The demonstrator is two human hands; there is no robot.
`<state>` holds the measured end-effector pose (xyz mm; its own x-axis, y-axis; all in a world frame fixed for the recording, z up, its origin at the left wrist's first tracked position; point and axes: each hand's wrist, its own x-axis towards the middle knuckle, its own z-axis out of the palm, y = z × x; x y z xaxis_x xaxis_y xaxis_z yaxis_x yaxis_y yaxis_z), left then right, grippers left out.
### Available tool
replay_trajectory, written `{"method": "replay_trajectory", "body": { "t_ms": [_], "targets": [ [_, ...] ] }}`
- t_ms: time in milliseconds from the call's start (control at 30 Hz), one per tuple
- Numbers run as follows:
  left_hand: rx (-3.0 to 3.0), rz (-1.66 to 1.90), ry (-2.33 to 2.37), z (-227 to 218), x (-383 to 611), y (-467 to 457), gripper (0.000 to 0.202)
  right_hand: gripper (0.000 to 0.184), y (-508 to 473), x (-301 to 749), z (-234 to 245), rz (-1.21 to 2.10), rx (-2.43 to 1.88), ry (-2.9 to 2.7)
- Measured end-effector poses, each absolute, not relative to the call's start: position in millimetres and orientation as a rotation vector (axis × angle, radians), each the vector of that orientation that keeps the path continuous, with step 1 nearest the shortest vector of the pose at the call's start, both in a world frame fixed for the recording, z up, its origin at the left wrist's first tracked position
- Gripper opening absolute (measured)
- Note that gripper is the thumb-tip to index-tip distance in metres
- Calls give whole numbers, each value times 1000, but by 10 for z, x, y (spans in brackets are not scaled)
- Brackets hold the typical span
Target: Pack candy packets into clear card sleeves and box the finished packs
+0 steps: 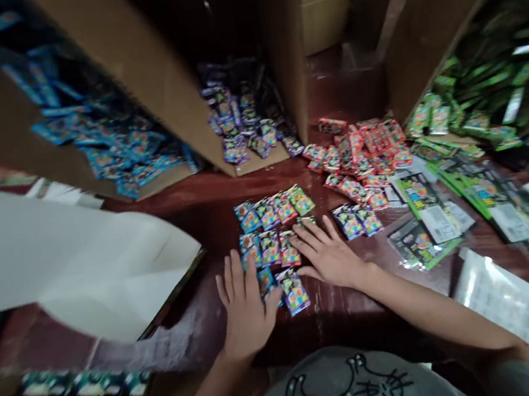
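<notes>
Small colourful sachets [274,230] lie in rows on a dark red table [195,209] in front of me. My left hand [245,306] lies flat with fingers stretched out, its fingertips on the blue sachets at the left of the rows. My right hand [327,255] is also flat and spread, its fingertips touching a green sachet [305,221] at the right of the rows. A purple sachet [294,291] rests between the two hands. Neither hand grips anything.
Open cardboard boxes stand at the back: blue packets [109,149], purple packets [244,123], green packets [480,94]. A loose red pile [363,151] and larger green bags [427,198] lie right. A white sheet [52,260] is at left, a clear bag [498,294] at lower right.
</notes>
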<state>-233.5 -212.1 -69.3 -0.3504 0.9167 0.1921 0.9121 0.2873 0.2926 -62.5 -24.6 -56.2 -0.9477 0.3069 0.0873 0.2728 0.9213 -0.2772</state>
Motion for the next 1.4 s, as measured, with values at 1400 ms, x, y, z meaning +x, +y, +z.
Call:
{"method": "replay_trajectory", "body": {
  "t_ms": [1400],
  "targets": [
    [2123, 363, 2046, -299, -1896, -1725, 92, 36, -329, 571, -154, 312, -310, -2975]
  ]
}}
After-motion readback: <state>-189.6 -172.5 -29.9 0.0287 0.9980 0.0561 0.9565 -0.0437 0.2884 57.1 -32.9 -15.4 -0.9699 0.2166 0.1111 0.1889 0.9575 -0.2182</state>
